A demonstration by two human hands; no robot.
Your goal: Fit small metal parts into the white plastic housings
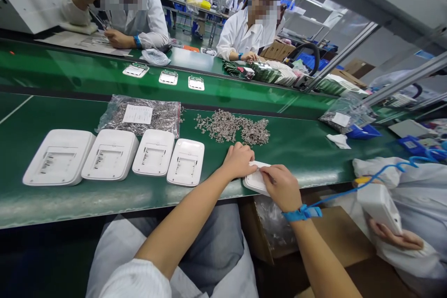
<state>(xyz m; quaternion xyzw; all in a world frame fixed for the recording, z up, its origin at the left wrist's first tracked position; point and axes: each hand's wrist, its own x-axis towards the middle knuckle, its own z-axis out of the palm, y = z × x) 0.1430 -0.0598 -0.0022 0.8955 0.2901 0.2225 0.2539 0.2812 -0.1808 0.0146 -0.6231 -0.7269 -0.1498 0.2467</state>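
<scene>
A white plastic housing (257, 182) lies near the table's front edge, largely covered by my hands. My left hand (239, 160) rests at its far left side, fingers curled and thumb on the housing. My right hand (282, 187) is pinched over the housing's right side; whatever is between its fingertips is too small to make out. A blue wrist strap (302, 213) circles my right wrist. Just beyond my hands is a pile of small metal contact pieces (223, 125). To the left stand several similar white housings with open battery compartments, the nearest housing (186, 163) among them.
A clear bag of metal pieces (139, 114) lies behind the row of housings. White parts with green boards (168, 77) sit on the green conveyor (223, 91). A blue coiled cord (370, 179) runs right, where a co-worker's hand (396, 235) holds a white housing. Two people sit opposite.
</scene>
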